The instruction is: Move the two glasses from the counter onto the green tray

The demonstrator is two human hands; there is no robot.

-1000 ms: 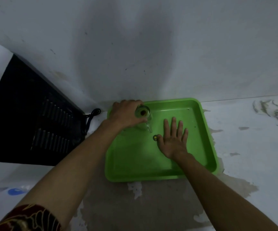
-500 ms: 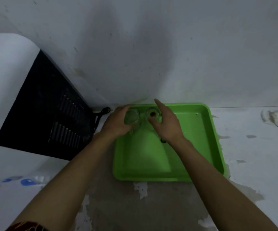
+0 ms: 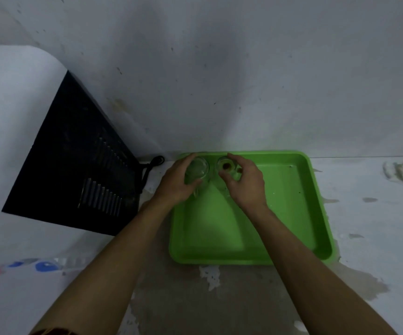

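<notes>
On the smooth green tray (image 3: 292, 213), both hands' fingers (image 3: 227, 176) clasp clear round glasses (image 3: 196, 169).

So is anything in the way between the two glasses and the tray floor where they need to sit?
Nothing visible is in the way. The left hand holds the left glass and the right hand holds the right glass, both over the far left corner of the green tray. The tray floor around them is bare.
</notes>
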